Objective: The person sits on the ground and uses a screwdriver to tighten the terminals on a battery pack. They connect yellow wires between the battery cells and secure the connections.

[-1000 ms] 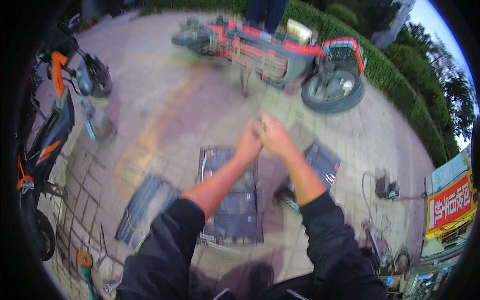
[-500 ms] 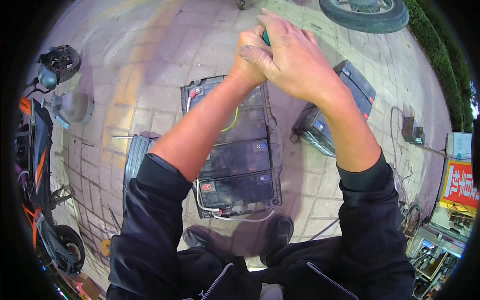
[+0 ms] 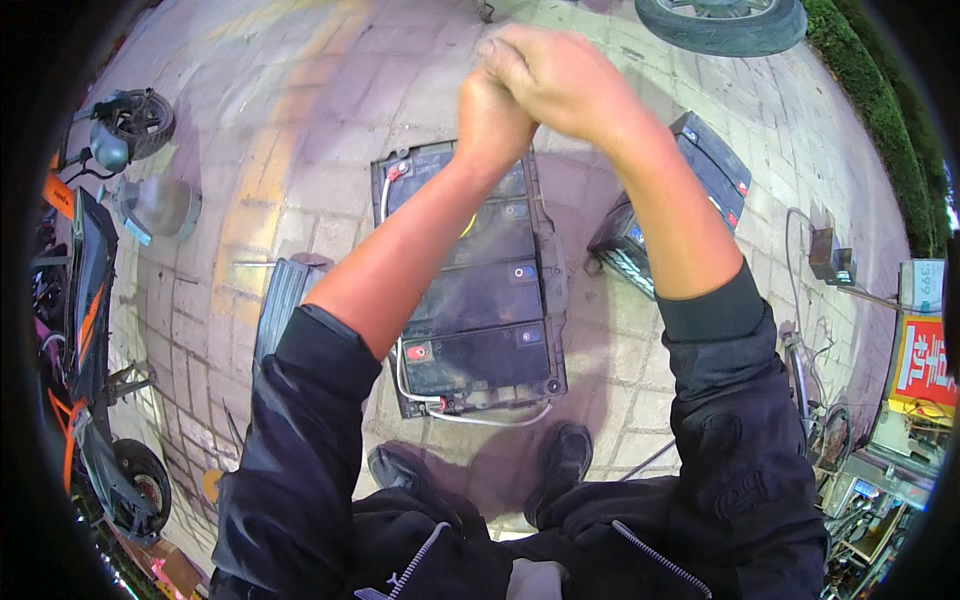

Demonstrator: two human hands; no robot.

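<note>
My left hand [image 3: 489, 112] and my right hand [image 3: 565, 78] are pressed together in front of me, raised above the far end of a battery tray. Both sets of fingers are closed, the right hand lying over the left. Whatever is between them is hidden. Below lies the black plastic tray [image 3: 556, 345], holding a row of black batteries [image 3: 470, 300] with red and blue terminals. A white wire [image 3: 500, 422] runs along its near edge, and a short yellow wire [image 3: 468, 226] shows beside my left forearm. My forearms cover part of the tray.
Loose black batteries [image 3: 712, 165] stand to the right. A grey ribbed piece [image 3: 280, 310] lies left of the tray. Further out are a scooter [image 3: 90, 330], a clear rounded container [image 3: 160, 205], a tyred wheel [image 3: 725, 30] and a small metal block on a cable [image 3: 828, 255].
My clasped hands have turned and come slightly nearer. A bit of green that showed between them is now hidden. The batteries have stayed in place while the view has shifted a little.
</note>
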